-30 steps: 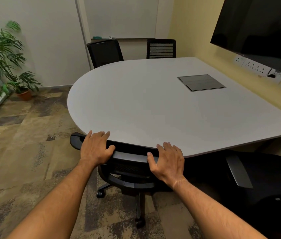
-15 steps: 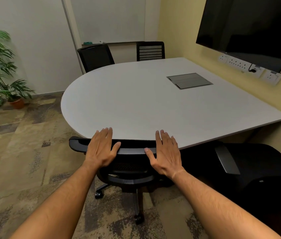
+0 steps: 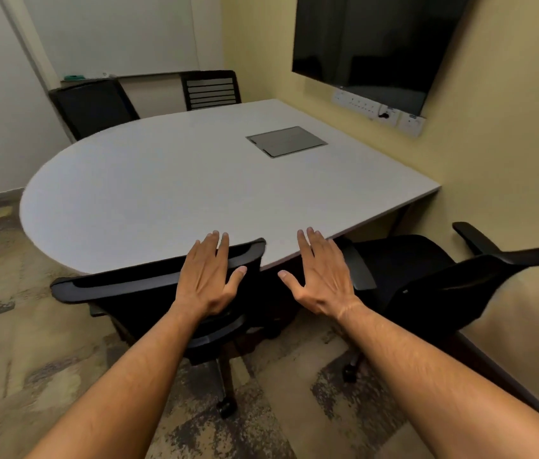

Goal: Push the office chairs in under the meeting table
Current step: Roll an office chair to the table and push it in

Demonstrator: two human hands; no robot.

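We stand at the near chair, its backrest top against the edge of the meeting table — on castors, it should roll lightly if we push at that stiff top rail. Our left hand lies flat on the rail with fingers straight; our right hand hovers spread, holding nothing, toward the second chair, angled out beside the wall. We count four chairs — two more at the far edge.

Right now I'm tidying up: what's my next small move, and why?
Probably turn to the chair on the right and take its backrest: its seat sits out from the meeting table, while the near chair is already tucked in. Both hands are open.
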